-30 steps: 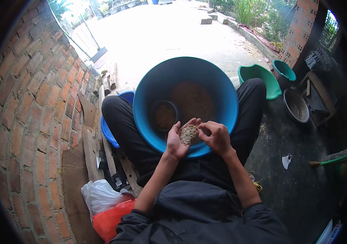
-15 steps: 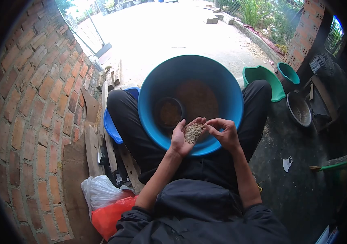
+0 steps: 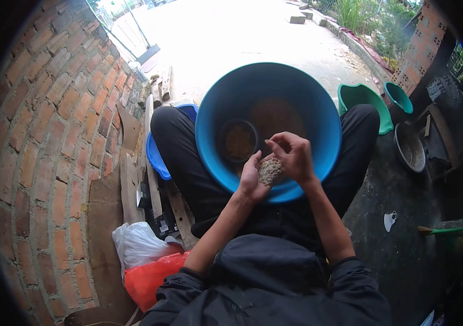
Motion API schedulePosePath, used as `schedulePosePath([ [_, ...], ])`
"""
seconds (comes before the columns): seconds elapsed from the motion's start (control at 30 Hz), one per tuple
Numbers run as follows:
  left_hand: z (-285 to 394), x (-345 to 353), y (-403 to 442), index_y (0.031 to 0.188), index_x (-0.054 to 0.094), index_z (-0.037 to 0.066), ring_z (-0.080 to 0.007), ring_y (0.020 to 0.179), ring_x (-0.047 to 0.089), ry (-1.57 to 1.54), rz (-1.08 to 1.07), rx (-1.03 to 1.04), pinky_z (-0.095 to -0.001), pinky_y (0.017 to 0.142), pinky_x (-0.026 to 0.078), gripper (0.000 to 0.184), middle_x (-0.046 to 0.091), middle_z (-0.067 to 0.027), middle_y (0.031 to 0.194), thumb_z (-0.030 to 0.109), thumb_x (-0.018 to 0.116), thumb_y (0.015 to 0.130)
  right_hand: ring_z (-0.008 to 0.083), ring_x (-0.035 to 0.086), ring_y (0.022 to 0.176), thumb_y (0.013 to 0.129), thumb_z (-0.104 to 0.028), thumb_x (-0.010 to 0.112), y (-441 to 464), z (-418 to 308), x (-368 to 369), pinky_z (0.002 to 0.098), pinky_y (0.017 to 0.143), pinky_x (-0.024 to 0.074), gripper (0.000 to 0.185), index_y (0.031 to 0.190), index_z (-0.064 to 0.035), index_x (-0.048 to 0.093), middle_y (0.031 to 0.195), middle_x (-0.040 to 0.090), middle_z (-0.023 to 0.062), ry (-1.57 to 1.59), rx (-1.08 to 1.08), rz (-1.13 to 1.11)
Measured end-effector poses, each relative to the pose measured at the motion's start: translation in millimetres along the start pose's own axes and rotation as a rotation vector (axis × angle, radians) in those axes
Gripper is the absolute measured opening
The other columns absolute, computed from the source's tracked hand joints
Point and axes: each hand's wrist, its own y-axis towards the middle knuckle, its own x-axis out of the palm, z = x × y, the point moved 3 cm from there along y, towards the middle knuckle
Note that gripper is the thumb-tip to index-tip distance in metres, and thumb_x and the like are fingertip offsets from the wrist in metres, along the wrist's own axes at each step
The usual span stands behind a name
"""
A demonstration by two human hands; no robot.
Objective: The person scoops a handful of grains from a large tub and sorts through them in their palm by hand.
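Observation:
My left hand (image 3: 251,180) is cupped palm up over the near side of a large blue tub (image 3: 318,98) between my knees. A small heap of pale, husk-like grain (image 3: 270,171) lies in its palm. Just above the heap, my right hand (image 3: 295,156) has its thumb and forefinger drawn together in a pinch; whatever is between the fingertips is too small to make out. Inside the tub, a small dark bowl (image 3: 255,135) at the left holds brownish grain (image 3: 239,142). More brown material (image 3: 277,117) covers part of the tub's bottom.
A blue basin (image 3: 156,160) sits beyond my left knee, near planks and a brick wall (image 3: 52,157). White and red plastic bags (image 3: 153,274) lie at my left. To the right are green basins (image 3: 364,106), a metal pan (image 3: 409,146) and a white mask (image 3: 390,221).
My right hand has risen and turned inward over the grain, from beside my left palm. The view has shifted slightly, moving the scene rightward. The grain stays in my left hand.

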Motion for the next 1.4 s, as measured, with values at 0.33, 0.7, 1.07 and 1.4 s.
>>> schedulePosePath([
  [0.33,2.2,15.5,-4.4,0.125,0.053,-0.007,-0.0291,0.119,0.056,-0.041,0.065,0.057,-0.041,0.108,0.042,0.06,0.06,-0.0198,0.125,0.037,0.019,0.105,0.0058,0.049,0.054,0.078,-0.011,0.078,-31.1,-12.2,-26.9,0.024,0.049,0.0384,0.022,0.07,0.0,0.062,0.059,0.056,0.0019,-0.057,-0.006,-0.044],
  [0.7,2.4,14.0,-5.3,0.13,0.049,-0.006,-0.0292,0.123,0.053,0.017,0.029,0.027,-0.0396,0.11,0.039,0.061,0.055,-0.0197,0.133,0.037,0.016,0.105,0.0066,0.045,0.055,0.072,-0.013,0.083,-30.8,-12.8,-23.9,0.0251,0.049,0.0364,0.031,0.065,-0.0031,0.055,0.059,0.051,0.0022,0.012,-0.07,-0.127],
  [1.07,1.8,13.3,-4.2,0.131,0.049,-0.006,-0.0293,0.12,0.054,0.01,-0.043,0.029,-0.0402,0.108,0.041,0.061,0.055,-0.0189,0.132,0.038,0.014,0.105,0.0253,0.062,0.064,0.071,-0.024,0.08,-35.3,-13.4,-15.4,0.0361,0.059,0.0492,0.03,0.068,-0.0057,0.056,0.069,0.061,0.0084,-0.314,-0.226,-0.203],
  [1.4,0.7,5.8,-1.7,0.128,0.052,-0.006,-0.0295,0.117,0.057,0.026,-0.032,-0.002,-0.0412,0.104,0.045,0.057,0.059,-0.0185,0.126,0.035,0.019,0.106,0.0223,0.061,0.061,0.076,-0.019,0.077,-31.9,-14.2,-20.6,0.0347,0.056,0.0481,0.024,0.071,-0.0044,0.059,0.069,0.06,0.0079,-0.237,-0.083,-0.11],
])
